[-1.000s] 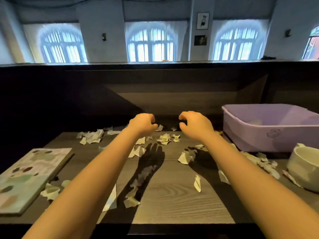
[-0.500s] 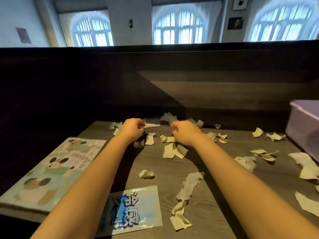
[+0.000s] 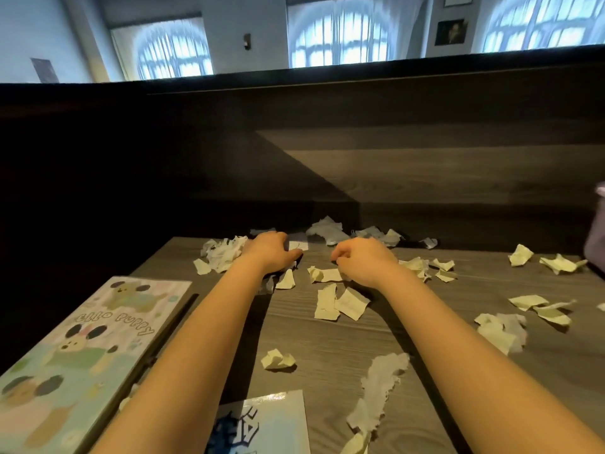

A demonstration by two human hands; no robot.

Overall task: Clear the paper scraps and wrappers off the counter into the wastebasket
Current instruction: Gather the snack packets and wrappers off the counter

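Note:
Torn and crumpled paper scraps (image 3: 340, 301) are scattered over the grey wood counter (image 3: 327, 342), thickest along its far edge. A crumpled ball (image 3: 277, 359) and a long torn strip (image 3: 379, 385) lie nearer me. A blue and white wrapper (image 3: 271, 424) sits at the near edge. My left hand (image 3: 271, 253) rests fingers-down on the counter beside a white crumpled wad (image 3: 224, 253). My right hand (image 3: 363, 260) hovers with curled fingers just above a scrap (image 3: 327, 275); I see nothing in it. Only a sliver of the purple wastebasket (image 3: 596, 247) shows at the right edge.
A pastel picture book (image 3: 82, 348) lies at the near left, with a dark thin strip (image 3: 173, 326) along its right side. A tall dark panel (image 3: 294, 165) rises directly behind the counter. More scraps (image 3: 501, 332) lie toward the right.
My view swung left, so the purple wastebasket slid almost out of sight. Both hands moved to the far left pile of scraps and dropped closer to the counter.

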